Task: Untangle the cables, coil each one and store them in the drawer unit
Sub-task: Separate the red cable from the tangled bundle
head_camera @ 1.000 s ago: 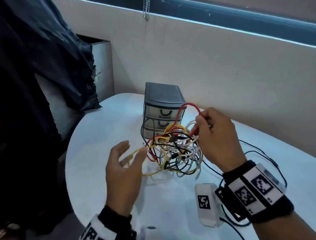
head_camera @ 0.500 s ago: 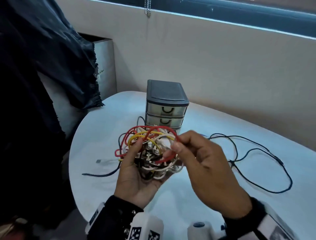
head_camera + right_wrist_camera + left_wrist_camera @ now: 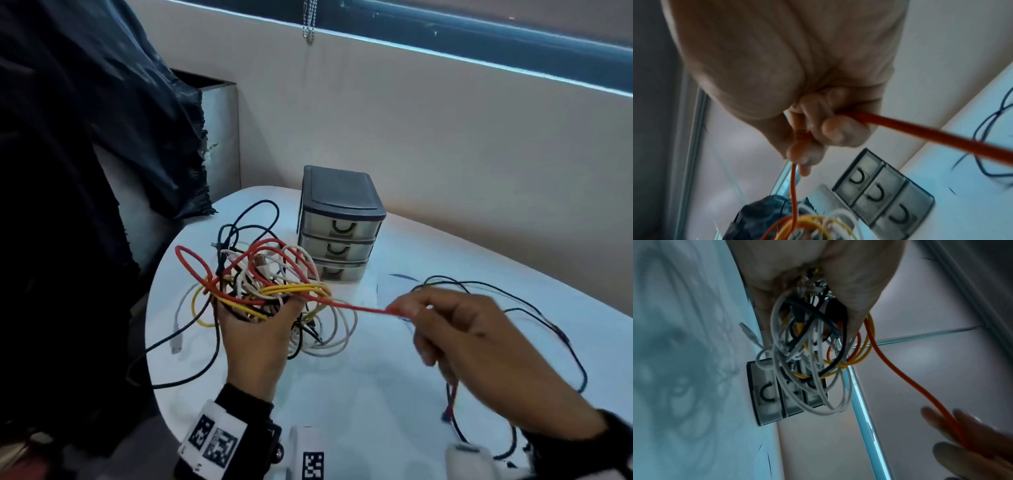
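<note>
My left hand (image 3: 255, 329) grips a tangle of cables (image 3: 274, 291) in red, yellow, white and black, held above the white table (image 3: 359, 394). The same bundle (image 3: 809, 350) hangs from that hand in the left wrist view. My right hand (image 3: 455, 335) pinches the red cable (image 3: 356, 307), which runs taut from the tangle to its fingers; the red cable (image 3: 920, 128) passes through the curled fingers in the right wrist view. The grey three-drawer unit (image 3: 340, 226) stands behind the tangle with all drawers closed.
A long black cable (image 3: 548, 329) lies loose on the table at the right. Another dark cable (image 3: 191, 370) trails off the table's left edge. Dark fabric (image 3: 85, 137) hangs at the left, and a wall runs close behind the drawer unit.
My right hand has moved right and drawn a length of red cable out of the tangle. The left hand still holds the bundle, which has loosened and spread.
</note>
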Tool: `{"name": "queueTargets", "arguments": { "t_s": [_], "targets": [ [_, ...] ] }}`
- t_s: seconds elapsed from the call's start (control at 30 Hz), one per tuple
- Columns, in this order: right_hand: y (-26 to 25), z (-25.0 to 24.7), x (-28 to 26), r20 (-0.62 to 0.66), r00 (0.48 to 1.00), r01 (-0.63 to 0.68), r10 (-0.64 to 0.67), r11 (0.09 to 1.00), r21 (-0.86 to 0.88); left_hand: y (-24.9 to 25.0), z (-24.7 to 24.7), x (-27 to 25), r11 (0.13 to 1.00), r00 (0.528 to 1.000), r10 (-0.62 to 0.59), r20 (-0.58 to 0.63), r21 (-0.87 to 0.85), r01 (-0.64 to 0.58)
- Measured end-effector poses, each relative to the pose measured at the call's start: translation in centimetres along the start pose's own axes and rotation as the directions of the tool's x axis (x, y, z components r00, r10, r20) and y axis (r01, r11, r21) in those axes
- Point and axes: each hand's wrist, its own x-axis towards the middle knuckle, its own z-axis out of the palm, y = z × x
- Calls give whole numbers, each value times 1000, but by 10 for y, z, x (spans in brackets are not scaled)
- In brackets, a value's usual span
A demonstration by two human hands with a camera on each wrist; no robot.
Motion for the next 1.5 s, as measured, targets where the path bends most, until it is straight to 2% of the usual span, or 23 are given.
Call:
{"name": "queueTargets", "arguments": {
  "t_s": [0.13, 0.2, 0.37, 0.43, 0.53, 0.6, 0.63, 0.77, 0.87, 0.9, 0.97, 1.0, 1.03, 1.07, 1.13, 1.17, 1.2, 1.27, 1.33, 1.37, 1.4, 1.43, 1.5],
  "targets": [
    [8, 31, -4, 142, 990, 8, -2, 999, -45, -6, 1, -1, 999, 1000, 5, -31, 40, -4],
    [13, 45, 0, 136, 990, 41, -29, 995, -88, -7, 1, -2, 997, 1000, 1, -11, 72, 0],
    [16, 66, 21, -51, 979, 191, -197, 977, -99, -7, 7, -16, 992, 992, 4, 125, 123, -19],
    [14, 68, 26, -92, 960, 243, -264, 950, -194, -8, 9, -20, 990, 981, -9, 196, 139, -19],
    [3, 58, 27, -231, 914, 248, -333, 911, -330, -8, 7, -18, 981, 972, -20, 234, 190, -25],
    [-3, 43, 32, -366, 865, 235, -344, 922, -309, -9, 3, -15, 971, 970, -22, 244, 235, -37],
    [-5, 35, 36, -392, 857, 221, -334, 926, -305, -9, 1, -14, 967, 969, -23, 247, 250, -41],
    [-9, 31, 51, -238, 939, 148, -250, 914, -378, -11, -1, -15, 956, 956, -43, 291, 290, -46],
    [-6, 44, 55, -187, 958, 96, -217, 858, -504, -12, 3, -19, 947, 942, -41, 332, 314, -69],
    [-5, 47, 55, -214, 946, 96, -245, 839, -535, -10, 3, -20, 948, 942, -33, 335, 309, -77],
    [-2, 53, 52, -304, 883, 149, -357, 828, -540, -8, 3, -22, 953, 940, -20, 341, 289, -85],
    [-2, 56, 50, -327, 853, 179, -406, 817, -547, -7, 4, -21, 956, 940, -18, 341, 281, -83],
    [-2, 58, 49, -320, 846, 186, -427, 798, -574, -7, 3, -21, 957, 940, -23, 340, 279, -78],
    [-3, 61, 47, -287, 869, 159, -404, 776, -610, -6, 4, -22, 958, 939, -25, 342, 275, -74],
    [-4, 62, 47, -195, 949, 51, -248, 732, -680, -8, 4, -23, 953, 939, -45, 342, 298, -63],
    [-3, 60, 48, -165, 968, 25, -191, 723, -690, -9, 3, -23, 949, 940, -58, 337, 312, -53],
    [-2, 58, 49, -147, 975, 27, -168, 742, -670, -10, 3, -22, 948, 944, -69, 322, 317, -39],
    [-1, 51, 46, -134, 972, 103, -193, 864, -493, -14, 1, -16, 958, 961, -104, 256, 286, 28],
    [-4, 43, 40, -72, 984, 157, -164, 984, -86, -17, -3, -6, 960, 962, -223, 158, 207, 189],
    [-7, 39, 35, -32, 988, 153, -150, 979, 133, -18, -5, -2, 950, 954, -277, 115, 181, 254],
    [-10, 34, 32, -2, 991, 131, -135, 953, 273, -18, -7, 0, 940, 947, -311, 85, 172, 294],
    [-13, 30, 29, -1, 993, 116, -122, 942, 316, -19, -9, 2, 934, 942, -328, 73, 172, 312],
    [-16, 19, 31, -91, 994, 90, -65, 950, 299, -17, -9, 2, 935, 943, -322, 84, 186, 303]
  ]
}}
